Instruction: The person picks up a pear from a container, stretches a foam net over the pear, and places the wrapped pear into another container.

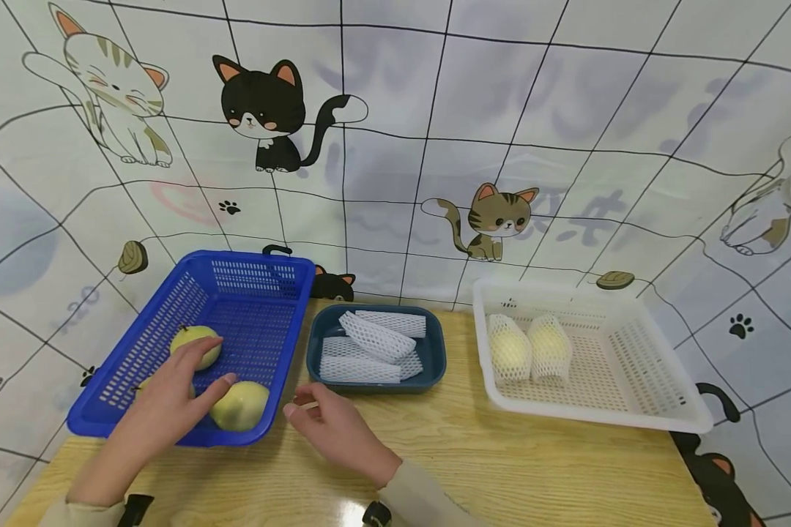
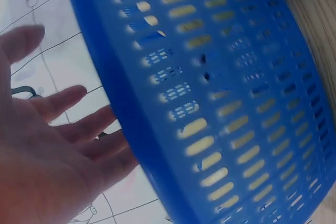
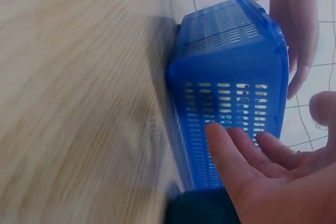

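Observation:
In the head view my left hand [image 1: 165, 406] reaches over the near part of the blue basket [image 1: 250, 315], thumb and fingers apart and nothing held. Below and around it lie yellow-green pears: one [image 1: 240, 406] by the thumb, another [image 1: 198, 344] near the fingertips, and a third partly hidden by the hand. Whether the fingers touch any pear I cannot tell. My right hand [image 1: 340, 432], fingers loosely bent and holding nothing, hovers over the table between the blue basket and a dark teal tray [image 1: 377, 388]. Several white foam net sleeves [image 1: 377, 338] lie in that tray.
A white basket [image 1: 626, 351] stands at the right with two net-sleeved pears [image 1: 530, 348] in its left part. The wooden table [image 1: 501, 461] carries all three containers. Behind them rises a cat-patterned sheet [image 1: 395, 168].

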{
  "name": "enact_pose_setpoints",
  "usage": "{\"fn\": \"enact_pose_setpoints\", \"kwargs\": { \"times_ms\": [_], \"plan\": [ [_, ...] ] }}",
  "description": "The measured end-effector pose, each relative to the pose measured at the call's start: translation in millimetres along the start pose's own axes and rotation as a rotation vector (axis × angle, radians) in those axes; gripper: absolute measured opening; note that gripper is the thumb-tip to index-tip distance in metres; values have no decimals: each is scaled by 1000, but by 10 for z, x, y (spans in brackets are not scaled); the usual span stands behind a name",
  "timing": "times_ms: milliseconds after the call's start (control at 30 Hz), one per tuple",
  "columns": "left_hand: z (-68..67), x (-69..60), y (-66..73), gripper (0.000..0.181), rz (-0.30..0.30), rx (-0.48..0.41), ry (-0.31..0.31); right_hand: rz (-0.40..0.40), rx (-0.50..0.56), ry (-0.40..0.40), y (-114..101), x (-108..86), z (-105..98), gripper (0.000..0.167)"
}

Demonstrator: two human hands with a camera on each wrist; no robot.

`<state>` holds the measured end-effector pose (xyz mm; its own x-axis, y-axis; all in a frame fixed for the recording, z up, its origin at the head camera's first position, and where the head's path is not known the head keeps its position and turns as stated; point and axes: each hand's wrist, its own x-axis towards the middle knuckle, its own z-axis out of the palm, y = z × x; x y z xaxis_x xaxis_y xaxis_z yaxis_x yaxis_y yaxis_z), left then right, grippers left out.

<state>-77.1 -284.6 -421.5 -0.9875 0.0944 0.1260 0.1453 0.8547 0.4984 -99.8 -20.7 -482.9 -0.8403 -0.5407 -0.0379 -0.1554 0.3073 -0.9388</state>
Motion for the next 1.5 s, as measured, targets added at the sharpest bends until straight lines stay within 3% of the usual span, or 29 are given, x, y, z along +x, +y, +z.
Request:
{"fn": "enact_pose_setpoints", "kwargs": {
  "times_ms": [133, 233, 400, 600, 800, 1000, 1300, 1500],
  "plan": [
    [1, 57, -30, 79, 8, 46, -91, 27, 62, 20, -17, 72, 69, 47],
    [19, 106, -53, 80, 55, 50, -134, 36, 83, 35, -46, 111, 113, 40],
    [77, 185, -120, 80, 134, 32, -207, 47, 62, 58, -89, 164, 183, 36],
    [151, 249, -213, 86, 180, 66, -294, 44, 37, 47, -77, 201, 245, 32],
    [219, 299, -262, 88, 193, 70, -374, 8, 9, 51, -64, 218, 276, 32],
    [275, 324, -309, 93, 164, 60, -456, 18, 29, 26, -57, 222, 303, 31],
    [327, 407, -361, 92, 166, 34, -529, 24, -24, -7, -50, 221, 289, 33],
    [326, 435, -378, 80, 180, -9, -554, 19, -38, -9, -45, 221, 287, 33]
  ]
}}
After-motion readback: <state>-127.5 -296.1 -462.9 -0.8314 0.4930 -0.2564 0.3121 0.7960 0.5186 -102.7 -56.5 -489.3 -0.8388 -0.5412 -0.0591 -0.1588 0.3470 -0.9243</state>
